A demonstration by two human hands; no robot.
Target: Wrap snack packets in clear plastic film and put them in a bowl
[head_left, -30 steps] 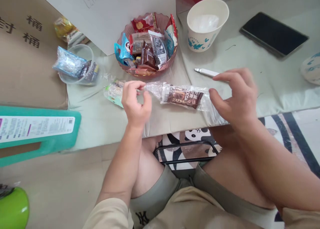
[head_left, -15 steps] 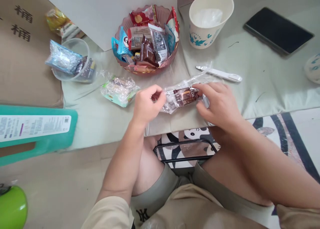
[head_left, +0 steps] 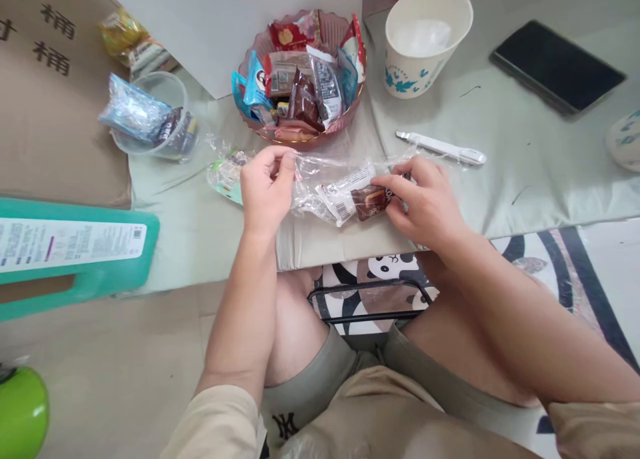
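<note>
Clear plastic film [head_left: 320, 169] stretches between my two hands above the front of the cloth-covered table. My left hand [head_left: 267, 189] pinches its left end between thumb and fingers. A brown-and-white snack packet [head_left: 367, 202], with a barcode on its white part, lies at the film. My right hand [head_left: 425, 199] has its fingers closed on the packet's right end, hiding that end. Partly behind my left hand is a green-edged wrapped snack [head_left: 227, 177]. Just beyond my right hand lies a white utility knife [head_left: 440, 147].
A pink scalloped bowl [head_left: 327, 135] of wrapped snacks stands behind my hands. Left of it is a clear plastic cup [head_left: 185, 102] with packets. A paper cup [head_left: 407, 79] and a black phone [head_left: 557, 65] are at the right. A teal container [head_left: 143, 262] sits at the left edge.
My left hand has moved left and slightly away from me, drawing the film out wider. The packet's white part shows more now. My right hand stays near its place on the packet.
</note>
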